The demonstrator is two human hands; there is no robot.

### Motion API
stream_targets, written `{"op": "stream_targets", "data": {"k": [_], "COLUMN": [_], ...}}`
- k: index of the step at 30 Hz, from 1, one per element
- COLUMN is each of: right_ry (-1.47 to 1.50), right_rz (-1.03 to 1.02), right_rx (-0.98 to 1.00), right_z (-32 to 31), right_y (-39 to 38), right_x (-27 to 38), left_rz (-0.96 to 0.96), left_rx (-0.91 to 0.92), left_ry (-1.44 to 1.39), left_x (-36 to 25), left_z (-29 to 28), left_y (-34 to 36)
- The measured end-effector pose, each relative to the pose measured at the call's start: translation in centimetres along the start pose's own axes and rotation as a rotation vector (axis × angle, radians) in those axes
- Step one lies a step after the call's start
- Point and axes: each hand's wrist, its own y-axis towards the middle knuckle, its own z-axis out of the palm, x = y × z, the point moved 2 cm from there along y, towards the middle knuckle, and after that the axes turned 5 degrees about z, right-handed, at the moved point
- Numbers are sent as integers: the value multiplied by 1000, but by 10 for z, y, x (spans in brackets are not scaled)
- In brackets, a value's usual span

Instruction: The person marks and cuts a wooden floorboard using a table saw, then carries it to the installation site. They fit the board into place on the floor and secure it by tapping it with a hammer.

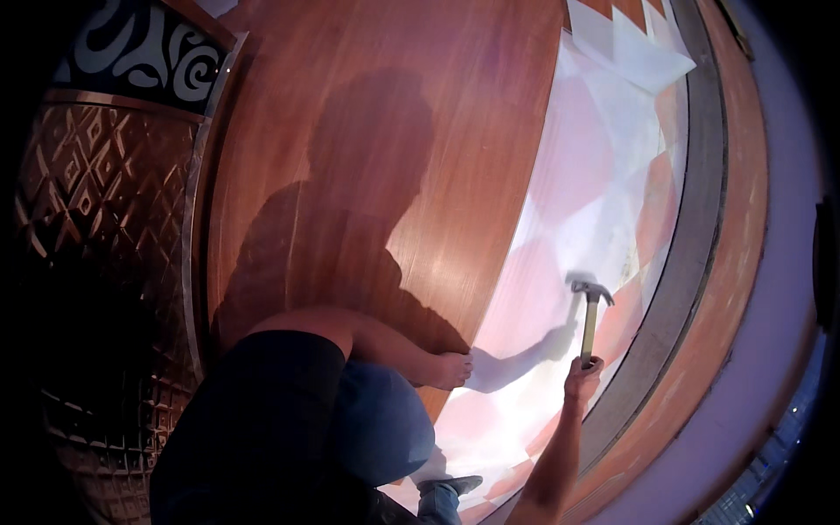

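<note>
My right hand (583,378) is wrapped round the lower handle of a claw hammer (591,317). The hammer is raised with its metal head up, over a pale sheet underlay (560,219), and throws a shadow there. On the long edge of the reddish-brown wood plank flooring (472,131) rests my left hand (452,370), low and to the left of the hammer. Its fingers are bent and pressed together at the seam between planks and underlay. Whatever they pinch, if anything, is too small to make out. My bent knee in blue jeans (385,424) is beside the left forearm.
A dark panel with a diamond-relief front (96,184) and swirl pattern borders the planks on the left. Loose white sheeting (630,48) lies at the far right over red-and-white tiles (652,206). A grey strip (700,201) curves along the right side. My shadow covers the planks.
</note>
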Motion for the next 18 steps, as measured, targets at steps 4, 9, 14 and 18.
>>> {"op": "stream_targets", "data": {"k": [4,9,14,18], "right_ry": [451,357,85,130], "right_rz": [-316,-613,-756,-728], "right_rx": [62,22,171,210], "right_z": [19,42,61,62], "right_y": [-30,-74,-116,-127], "right_x": [96,222,274,273], "left_rz": [-11,29,14,14], "left_rx": [85,183,175,173], "left_ry": [99,75,90,61], "left_x": [2,1,0,1], "left_z": [-20,-6,-9,-23], "left_y": [-14,3,3,-3]}}
